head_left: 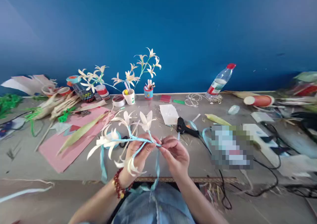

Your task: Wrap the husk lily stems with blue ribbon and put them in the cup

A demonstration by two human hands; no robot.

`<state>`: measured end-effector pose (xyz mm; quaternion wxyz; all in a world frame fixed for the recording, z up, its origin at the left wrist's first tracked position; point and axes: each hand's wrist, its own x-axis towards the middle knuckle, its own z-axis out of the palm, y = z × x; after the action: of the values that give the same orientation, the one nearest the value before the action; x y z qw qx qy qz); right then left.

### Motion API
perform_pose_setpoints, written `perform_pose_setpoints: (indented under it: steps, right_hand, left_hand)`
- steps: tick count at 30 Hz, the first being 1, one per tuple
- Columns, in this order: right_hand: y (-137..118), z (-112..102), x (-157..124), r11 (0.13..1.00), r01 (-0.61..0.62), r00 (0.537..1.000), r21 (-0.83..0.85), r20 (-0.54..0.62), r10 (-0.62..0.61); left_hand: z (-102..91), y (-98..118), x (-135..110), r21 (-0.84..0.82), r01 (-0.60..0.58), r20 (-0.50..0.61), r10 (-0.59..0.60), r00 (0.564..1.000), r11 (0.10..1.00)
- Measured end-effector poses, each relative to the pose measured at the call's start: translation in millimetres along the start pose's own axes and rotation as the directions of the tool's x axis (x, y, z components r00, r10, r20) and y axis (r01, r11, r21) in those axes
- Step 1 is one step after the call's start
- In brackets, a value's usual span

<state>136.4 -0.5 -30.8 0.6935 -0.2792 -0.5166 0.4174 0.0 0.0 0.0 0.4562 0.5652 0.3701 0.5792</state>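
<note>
A branch of pale, husk-like artificial flowers [146, 121] with stems wrapped in light blue tape lies across my hands. My left hand [138, 153] is closed around the wrapped stem [138, 139] just below where the side stems fork off. Thumb and fingers of my right hand [176, 154] pinch the stem's lower end, close to the left fingertips. From that spot a light blue ribbon of tape [157, 171] hangs down toward my lap. A light blue tape roll [112, 140] sits behind the flowers, partly hidden by them.
Finished-looking flower sprays stand in a white cup [129, 97] near the blue wall. A black glue gun [187, 128] lies right of my hands, its cable trailing right. Pink paper [59, 151] with a corn husk [81, 131] covers the left. A plastic bottle [219, 83] leans at back right.
</note>
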Motion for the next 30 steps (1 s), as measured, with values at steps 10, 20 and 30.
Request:
perform_pose_setpoints:
  steps: [10, 20, 30]
  right_hand:
    - [-1, -3, -3, 0.994, -0.079, 0.993, 0.077, 0.091, 0.072]
    - [-9, -68, 1, 0.892, -0.451, 0.888, 0.012, 0.106, 0.447]
    - [-50, -30, 30, 0.833, -0.236, 0.792, -0.5, 0.397, 0.463]
  left_hand:
    - [0.5, 7, -1, -0.026, 0.037, -0.028, -0.037, 0.999, 0.999]
    - [-16.3, 1, 2, -0.003, 0.135, 0.087, -0.134, 0.987, 0.991]
    - [-11.2, 5, 5, 0.212, 0.147, 0.163, -0.183, 0.969, 0.966]
